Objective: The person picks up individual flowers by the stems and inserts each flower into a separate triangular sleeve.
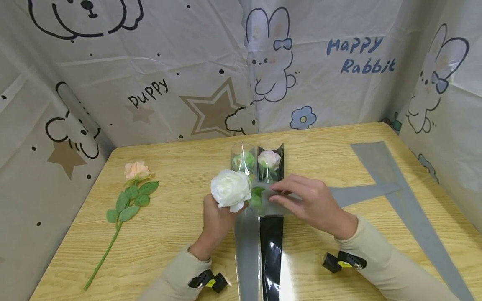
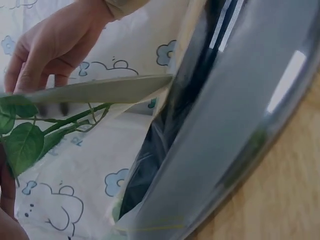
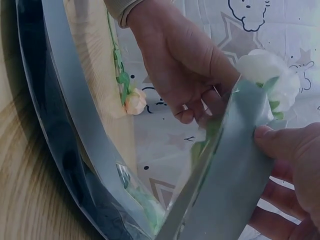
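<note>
On the table (image 1: 180,175), a rose (image 1: 124,205) lies left, a sleeve (image 1: 417,221) right, wrapped flowers (image 1: 269,238) between.

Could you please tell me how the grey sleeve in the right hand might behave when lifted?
The grey sleeve is probably light, as its walls look film-thin. It would likely flex, being long and tapering to a narrow tail. It might also slide easily, since its surface looks smooth.

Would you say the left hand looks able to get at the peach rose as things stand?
Probably not: the left hand seems occupied holding the white rose, though nothing visible blocks the peach rose.
</note>
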### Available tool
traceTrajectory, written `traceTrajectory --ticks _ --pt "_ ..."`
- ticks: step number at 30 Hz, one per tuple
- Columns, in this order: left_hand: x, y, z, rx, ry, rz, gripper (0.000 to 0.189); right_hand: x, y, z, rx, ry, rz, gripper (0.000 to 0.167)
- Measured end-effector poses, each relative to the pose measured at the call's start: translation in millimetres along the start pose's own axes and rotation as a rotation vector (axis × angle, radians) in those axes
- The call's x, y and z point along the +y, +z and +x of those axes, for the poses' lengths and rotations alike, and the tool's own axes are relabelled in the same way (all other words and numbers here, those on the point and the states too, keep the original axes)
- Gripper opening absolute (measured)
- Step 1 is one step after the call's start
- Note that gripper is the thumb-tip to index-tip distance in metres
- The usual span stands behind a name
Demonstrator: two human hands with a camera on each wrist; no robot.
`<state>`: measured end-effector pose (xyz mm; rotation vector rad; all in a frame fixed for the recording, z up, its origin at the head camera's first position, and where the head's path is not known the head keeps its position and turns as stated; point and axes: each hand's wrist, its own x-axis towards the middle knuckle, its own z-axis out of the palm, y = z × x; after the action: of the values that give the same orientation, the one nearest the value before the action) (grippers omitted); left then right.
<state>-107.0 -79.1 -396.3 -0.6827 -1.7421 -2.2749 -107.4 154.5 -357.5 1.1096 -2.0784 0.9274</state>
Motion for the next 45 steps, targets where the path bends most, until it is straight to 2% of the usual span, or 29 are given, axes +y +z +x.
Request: traceTrajectory --ticks 1,4,8,12,16,22,25,33,40,45 --pt "-0.6 1.2 -0.4 0.003 0.003 0.026 0.035 -0.5 -0.1 -0.1 0.000 -0.003 0.000 0.027" --pt "-1.7 4.5 -1.9 0.063 0.080 0.334 0.023 -1.5 -0.6 -0.6 0.005 -0.014 0.001 0.026" --pt "-0.1 6.8 -2.7 0.093 0.047 0.447 0.024 -2.4 -2.0 -0.3 0.014 -0.019 0.007 0.024" --pt "4.0 6.2 -0.9 0.098 -0.018 0.459 0.033 -2.0 -3.3 1.1 0.025 -0.022 0.004 0.024" --pt "7.0 3.3 2.0 0.066 -0.062 0.436 0.038 -0.5 -5.4 2.4 0.028 -0.017 -0.013 0.026" --pt "11.6 -3.2 7.2 0.050 -0.130 0.535 0.046 1.2 -11.4 3.6 0.028 -0.002 -0.063 0.031" --pt "13.3 -5.3 9.7 0.028 -0.170 0.544 0.054 1.9 -13.9 3.8 0.032 0.004 -0.076 0.032" --pt "14.3 -5.8 11.9 0.019 -0.256 0.508 0.053 4.5 -19.9 4.6 0.061 0.015 -0.106 0.030" --pt "7.7 -6.5 8.2 0.014 -0.364 0.429 0.044 6.7 -26.6 5.5 0.094 0.058 -0.138 0.028" --pt "1.2 -4.0 5.3 -0.003 -0.414 0.400 0.036 8.0 -31.2 6.2 0.114 0.091 -0.150 0.025"
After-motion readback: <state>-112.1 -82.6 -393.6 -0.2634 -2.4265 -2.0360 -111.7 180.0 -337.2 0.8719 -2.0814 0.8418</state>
